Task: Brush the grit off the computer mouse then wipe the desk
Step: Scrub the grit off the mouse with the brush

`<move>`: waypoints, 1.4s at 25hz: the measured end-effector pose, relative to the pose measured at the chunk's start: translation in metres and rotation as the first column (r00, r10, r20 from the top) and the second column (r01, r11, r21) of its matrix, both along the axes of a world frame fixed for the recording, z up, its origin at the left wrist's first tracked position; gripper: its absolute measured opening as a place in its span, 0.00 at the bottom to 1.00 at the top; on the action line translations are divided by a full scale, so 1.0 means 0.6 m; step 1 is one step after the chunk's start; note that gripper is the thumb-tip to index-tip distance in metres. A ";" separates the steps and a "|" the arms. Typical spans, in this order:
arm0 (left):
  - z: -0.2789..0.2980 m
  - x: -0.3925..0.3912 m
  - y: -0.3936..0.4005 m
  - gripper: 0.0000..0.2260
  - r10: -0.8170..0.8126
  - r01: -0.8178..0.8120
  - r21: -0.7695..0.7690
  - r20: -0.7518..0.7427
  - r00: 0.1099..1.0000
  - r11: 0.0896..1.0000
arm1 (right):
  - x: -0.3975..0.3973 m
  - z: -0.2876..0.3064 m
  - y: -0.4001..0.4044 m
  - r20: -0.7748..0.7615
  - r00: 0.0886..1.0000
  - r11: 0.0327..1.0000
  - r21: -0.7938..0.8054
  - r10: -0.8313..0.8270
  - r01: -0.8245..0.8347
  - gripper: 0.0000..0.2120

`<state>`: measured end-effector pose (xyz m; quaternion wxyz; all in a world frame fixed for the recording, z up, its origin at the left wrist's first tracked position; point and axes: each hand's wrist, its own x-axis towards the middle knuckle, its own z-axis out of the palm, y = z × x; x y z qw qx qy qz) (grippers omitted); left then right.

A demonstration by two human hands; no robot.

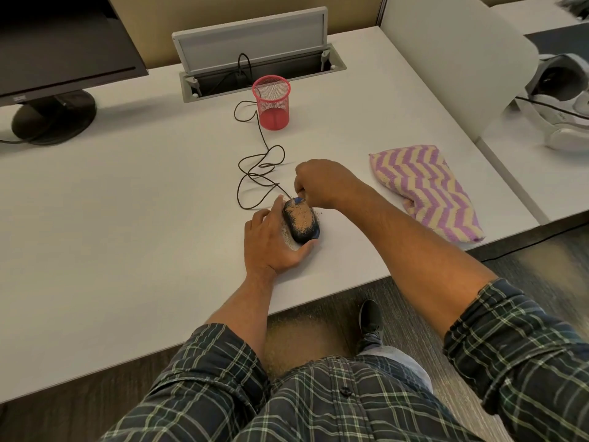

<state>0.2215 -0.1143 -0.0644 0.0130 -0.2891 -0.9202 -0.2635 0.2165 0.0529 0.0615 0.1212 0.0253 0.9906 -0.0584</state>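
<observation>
The computer mouse (301,225) lies near the front edge of the white tabletop (127,218), its dark back dusted with tan grit (302,217), and more grains lie scattered on the surface just around it. The left hand (271,242) cups the mouse from its left side, fingers and thumb curled round the body, so that grip is closed on it. The right hand (322,183) hovers at the mouse's far end with its fingers curled about a small blue-tipped brush (299,199) (only the tip shows, touching the mouse's front). The mouse's dark cable (255,177) loops away behind and runs past a red mesh pen cup (272,103) towards an open cable hatch (255,55). A purple and cream zigzag cloth (427,191) lies folded to the right, well apart from the mouse. A monitor (57,46) stands at the far left.
</observation>
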 end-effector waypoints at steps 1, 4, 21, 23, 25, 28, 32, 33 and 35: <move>0.000 0.000 0.000 0.49 0.000 0.000 -0.001 0.001 1.000 1.000 | 0.000 0.002 0.001 -0.001 1.000 1.000 -0.008 -0.010 0.010 0.09; 0.000 0.001 0.000 0.49 0.010 -0.010 0.002 -0.008 1.000 1.000 | 0.000 -0.001 0.003 0.009 1.000 0.999 -0.030 -0.011 0.011 0.09; 0.004 0.001 0.001 0.49 0.010 -0.010 -0.007 0.006 1.000 1.000 | -0.001 -0.011 0.009 -0.014 0.995 0.989 -0.113 -0.099 0.097 0.08; 0.004 0.001 0.001 0.50 0.007 -0.007 -0.007 0.014 1.000 1.000 | -0.001 -0.011 0.014 0.003 0.996 0.989 -0.122 -0.086 0.086 0.09; 0.006 0.001 0.001 0.50 0.008 -0.008 -0.009 0.016 1.000 1.000 | 0.000 -0.012 0.018 0.003 0.996 0.987 -0.129 -0.093 0.092 0.09; 0.007 0.002 0.001 0.49 0.004 -0.004 -0.009 0.013 1.000 1.000 | -0.001 -0.014 0.022 -0.005 0.995 0.985 -0.138 -0.103 0.102 0.09; 0.006 0.002 0.000 0.49 0.003 -0.003 -0.003 0.007 1.000 1.000 | -0.002 -0.018 0.023 -0.027 0.992 0.983 -0.139 -0.122 0.117 0.08; 0.005 0.002 0.001 0.49 0.007 -0.007 -0.004 0.006 1.000 1.000 | -0.003 -0.019 0.023 -0.021 0.993 0.983 -0.147 -0.115 0.111 0.08; 0.004 0.002 0.001 0.50 0.013 -0.013 -0.005 0.006 1.000 1.000 | -0.004 -0.020 0.022 -0.030 0.993 0.984 -0.143 -0.113 0.107 0.07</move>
